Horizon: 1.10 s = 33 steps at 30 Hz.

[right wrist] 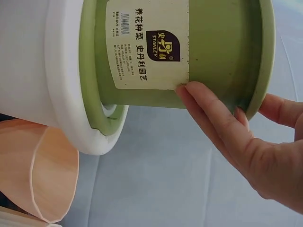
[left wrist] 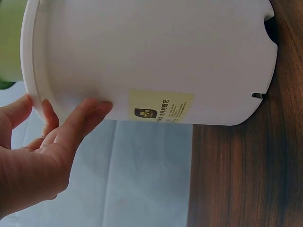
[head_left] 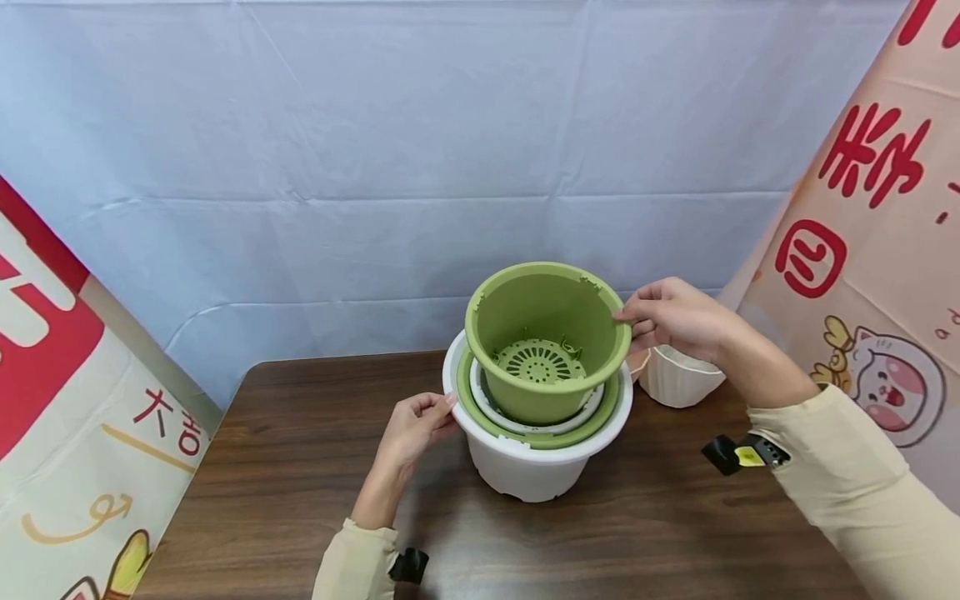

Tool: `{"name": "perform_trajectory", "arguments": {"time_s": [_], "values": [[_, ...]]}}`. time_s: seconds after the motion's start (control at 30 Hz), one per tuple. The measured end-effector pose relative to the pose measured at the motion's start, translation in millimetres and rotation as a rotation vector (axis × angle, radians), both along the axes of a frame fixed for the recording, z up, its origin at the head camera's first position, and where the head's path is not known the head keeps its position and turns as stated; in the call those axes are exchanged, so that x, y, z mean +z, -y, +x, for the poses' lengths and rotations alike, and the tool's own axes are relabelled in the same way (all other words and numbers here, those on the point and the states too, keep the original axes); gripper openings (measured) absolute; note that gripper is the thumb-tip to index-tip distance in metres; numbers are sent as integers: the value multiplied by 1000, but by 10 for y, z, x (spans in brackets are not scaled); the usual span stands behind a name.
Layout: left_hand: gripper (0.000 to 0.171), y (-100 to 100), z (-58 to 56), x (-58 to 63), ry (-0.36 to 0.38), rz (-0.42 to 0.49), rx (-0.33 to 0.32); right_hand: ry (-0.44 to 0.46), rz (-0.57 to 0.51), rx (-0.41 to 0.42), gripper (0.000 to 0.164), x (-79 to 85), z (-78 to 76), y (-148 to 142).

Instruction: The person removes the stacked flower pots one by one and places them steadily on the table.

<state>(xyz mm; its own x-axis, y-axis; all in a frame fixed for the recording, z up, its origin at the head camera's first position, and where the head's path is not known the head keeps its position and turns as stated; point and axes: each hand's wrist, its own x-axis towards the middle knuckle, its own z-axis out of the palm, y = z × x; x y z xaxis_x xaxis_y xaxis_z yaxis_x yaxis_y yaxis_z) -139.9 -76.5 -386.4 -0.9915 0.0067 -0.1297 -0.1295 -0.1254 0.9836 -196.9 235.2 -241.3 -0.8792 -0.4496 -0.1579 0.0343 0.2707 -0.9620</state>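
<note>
Both pinch smooth plastic: left grip (head_left: 415, 429), white pot (head_left: 525, 472); right grip (head_left: 678, 318), slot-bottomed green pot (head_left: 543, 321).

A hand could pass over the wood-grain surface (head_left: 322, 450) left of the white outer flowerpot (head_left: 528, 471) and along its near side, while on the right the white faceted pot (head_left: 678, 377) and peach pot (right wrist: 54, 175) crowd the way round. The upper green flowerpot (head_left: 547, 325) has its mouth open to a reach from above, but its body blocks most of the 3 nested rims below it. The left hand (head_left: 412, 429) and right hand (head_left: 678, 321) take up 2 rim spots, and the blue backdrop (head_left: 390, 167) bounds the back.
</note>
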Motion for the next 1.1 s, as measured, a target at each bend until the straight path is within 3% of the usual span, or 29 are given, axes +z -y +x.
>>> {"name": "perform_trajectory", "arguments": {"time_s": [0.37, 1.1], "values": [[18, 1, 8, 4, -2, 2, 1, 1, -44, -3, 12, 71, 16, -33], [17, -10, 7, 9, -2, 7, 8, -23, -74, -11, 16, 271, -9, -172]]}}
